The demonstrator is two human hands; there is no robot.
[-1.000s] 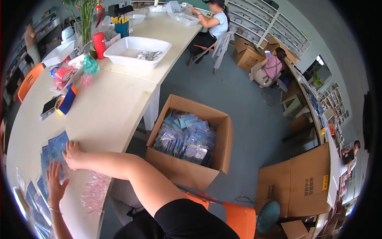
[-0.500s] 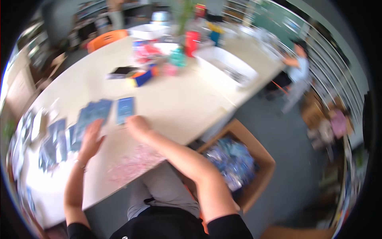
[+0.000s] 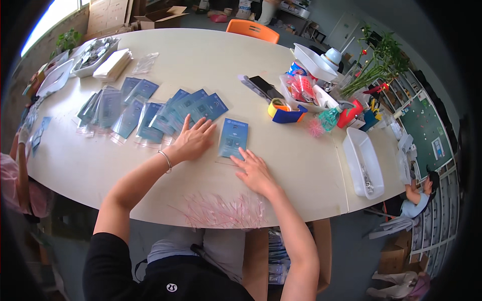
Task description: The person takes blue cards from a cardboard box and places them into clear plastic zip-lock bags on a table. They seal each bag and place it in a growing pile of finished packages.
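A single blue printed card (image 3: 234, 136) lies flat in front of me. My right hand (image 3: 255, 173) rests at its lower edge, fingers spread, the fingertips touching the card's lower right part. My left hand (image 3: 193, 142) is open and lies flat beside a fan of overlapping blue cards (image 3: 190, 106), its fingertips at the near edge of the fan. More blue cards in clear plastic sleeves (image 3: 107, 108) are spread farther left. A pile of thin pink strands (image 3: 223, 210) lies at the table's near edge, close to my body.
Tape dispenser (image 3: 287, 111), phone (image 3: 266, 87) and white tray (image 3: 362, 163) stand to the right. An open cardboard box (image 3: 323, 251) of packets is below the table edge. White bins (image 3: 95, 56) stand far left. Other people sit left and right.
My view has swung left, so the table appears shifted and sharper. The right hand, bunched beside the single card before, now has its fingers spread on the card's lower edge.
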